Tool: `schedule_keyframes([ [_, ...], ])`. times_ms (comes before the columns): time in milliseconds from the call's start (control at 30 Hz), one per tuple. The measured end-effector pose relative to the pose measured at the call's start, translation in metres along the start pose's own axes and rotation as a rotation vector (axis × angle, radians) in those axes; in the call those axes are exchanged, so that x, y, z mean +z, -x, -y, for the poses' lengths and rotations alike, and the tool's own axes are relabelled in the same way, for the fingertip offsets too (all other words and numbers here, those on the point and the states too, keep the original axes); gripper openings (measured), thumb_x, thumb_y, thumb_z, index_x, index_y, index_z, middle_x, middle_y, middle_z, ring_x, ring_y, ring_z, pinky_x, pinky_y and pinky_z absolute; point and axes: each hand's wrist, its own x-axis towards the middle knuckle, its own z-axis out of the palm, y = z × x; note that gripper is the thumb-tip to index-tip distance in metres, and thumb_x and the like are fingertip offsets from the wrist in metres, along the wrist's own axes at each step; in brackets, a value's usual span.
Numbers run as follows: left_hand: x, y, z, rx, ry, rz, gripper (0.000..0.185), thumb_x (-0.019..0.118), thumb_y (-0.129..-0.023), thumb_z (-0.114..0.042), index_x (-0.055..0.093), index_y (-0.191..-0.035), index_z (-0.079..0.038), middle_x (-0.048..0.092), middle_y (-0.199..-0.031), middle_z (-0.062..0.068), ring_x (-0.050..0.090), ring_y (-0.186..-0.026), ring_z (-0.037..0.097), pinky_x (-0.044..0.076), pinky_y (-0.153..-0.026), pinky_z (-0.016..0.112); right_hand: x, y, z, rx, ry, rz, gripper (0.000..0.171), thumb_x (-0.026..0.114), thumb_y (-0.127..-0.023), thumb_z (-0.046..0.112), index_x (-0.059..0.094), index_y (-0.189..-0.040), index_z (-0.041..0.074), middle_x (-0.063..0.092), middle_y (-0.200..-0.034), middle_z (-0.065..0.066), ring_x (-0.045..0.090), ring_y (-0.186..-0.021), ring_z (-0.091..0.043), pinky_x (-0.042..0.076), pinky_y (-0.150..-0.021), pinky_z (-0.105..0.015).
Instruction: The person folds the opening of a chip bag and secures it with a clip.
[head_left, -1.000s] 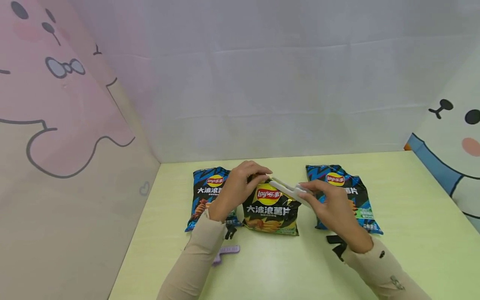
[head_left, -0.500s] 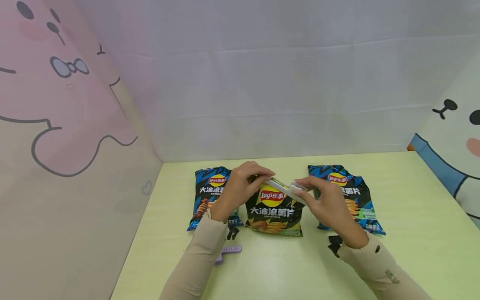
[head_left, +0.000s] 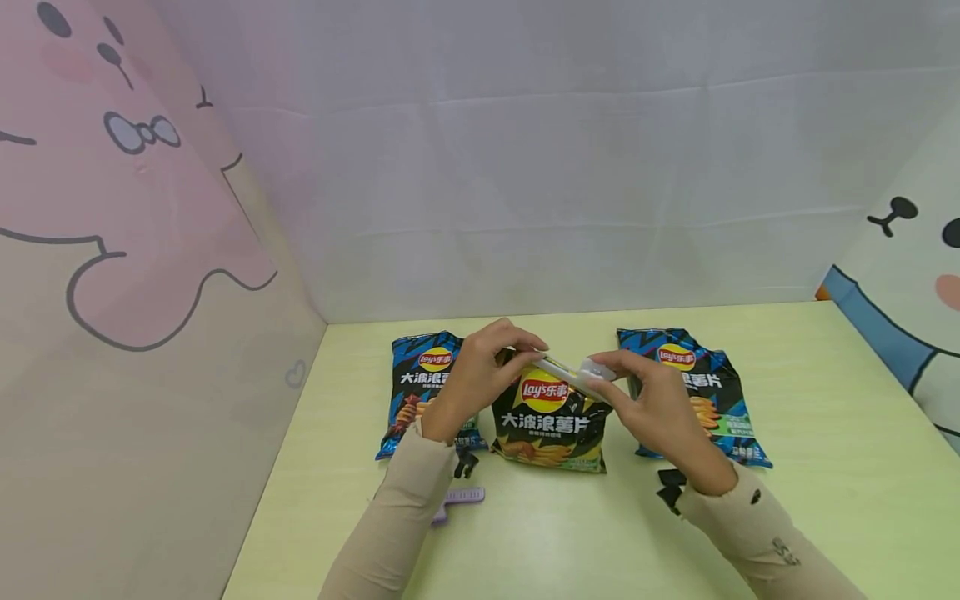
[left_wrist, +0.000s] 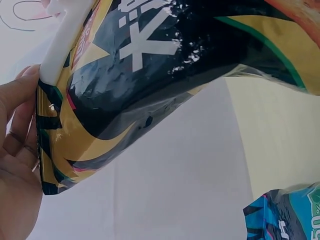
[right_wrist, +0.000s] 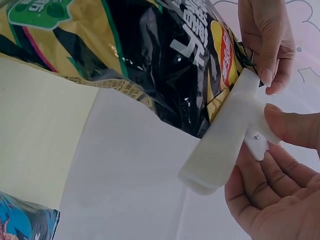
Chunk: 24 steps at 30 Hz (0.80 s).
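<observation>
A black and yellow bag of potato chips (head_left: 547, 429) is in the middle of the table in the head view. My left hand (head_left: 480, 375) pinches its top left corner; in the left wrist view the thumb of this hand is out of sight behind the bag's edge. A white bag clip (right_wrist: 220, 140) lies along the bag's top edge, its long bar across the front of the packet. My right hand (head_left: 663, 408) holds the clip by its handle end, thumb on one handle tab and fingers at the other tab.
A blue chip bag (head_left: 405, 400) lies at the left, partly hidden by my left hand and forearm. Another blue chip bag (head_left: 723, 400) lies at the right, partly behind my right hand. A purple bag clip (head_left: 465, 496) rests on the table (head_left: 555, 533) beside my left sleeve.
The white clip's two bars, spread apart a second ago, have come closer together along the bag's top edge. My right hand has shifted slightly left. The left hand keeps its pinch.
</observation>
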Motion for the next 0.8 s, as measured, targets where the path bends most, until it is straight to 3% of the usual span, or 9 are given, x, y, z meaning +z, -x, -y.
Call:
schedule_keyframes([
  [133,-0.001,0.003,0.001,-0.064,0.067,-0.015,0.014,0.071,-0.094,-0.019,0.077,-0.105,-0.014,0.073,-0.100,0.000,0.057,-0.076,0.010,0.046,-0.063,0.019,0.001,-0.002,-0.004,-0.025,-0.015,-0.004,0.026,0.075,-0.092,0.020,0.073,-0.117,0.015,0.077,-0.096,-0.008,0.040,-0.058,-0.008,0.033,-0.050,-0.025],
  [233,-0.002,0.007,0.003,-0.145,0.118,-0.058,0.020,0.072,-0.094,-0.022,0.074,-0.113,-0.017,0.072,-0.113,-0.001,0.065,-0.096,0.015,0.055,-0.080,0.026,0.002,-0.005,-0.010,-0.046,-0.030,-0.011,0.027,0.075,-0.092,0.019,0.073,-0.118,0.015,0.077,-0.099,-0.009,0.051,-0.065,-0.009,0.038,-0.054,-0.024],
  [400,-0.005,0.017,0.012,-0.304,0.121,-0.083,0.048,0.074,-0.093,-0.029,0.058,-0.138,-0.025,0.059,-0.140,0.002,0.059,-0.125,0.023,0.049,-0.106,0.050,0.004,-0.012,-0.016,-0.039,-0.039,0.001,0.027,0.074,-0.093,0.019,0.072,-0.119,0.015,0.078,-0.103,-0.011,0.066,-0.084,-0.021,0.047,-0.065,-0.027],
  [600,-0.002,0.041,0.024,-0.491,0.169,-0.022,0.083,0.074,-0.092,-0.035,0.025,-0.159,-0.025,0.040,-0.160,0.009,0.047,-0.142,0.032,0.039,-0.116,0.055,0.007,-0.025,-0.022,-0.017,-0.051,0.037,0.029,0.071,-0.095,0.023,0.071,-0.123,0.014,0.077,-0.106,-0.013,0.069,-0.092,-0.030,0.050,-0.071,-0.033],
  [800,0.013,0.076,0.029,-0.640,0.238,0.101,0.085,0.069,-0.095,-0.041,0.022,-0.161,-0.016,0.037,-0.163,0.011,0.045,-0.145,0.034,0.039,-0.118,0.054,0.011,-0.033,-0.029,0.010,-0.079,0.077,0.030,0.069,-0.097,0.023,0.069,-0.125,0.013,0.076,-0.108,-0.015,0.070,-0.097,-0.033,0.052,-0.071,-0.035],
])
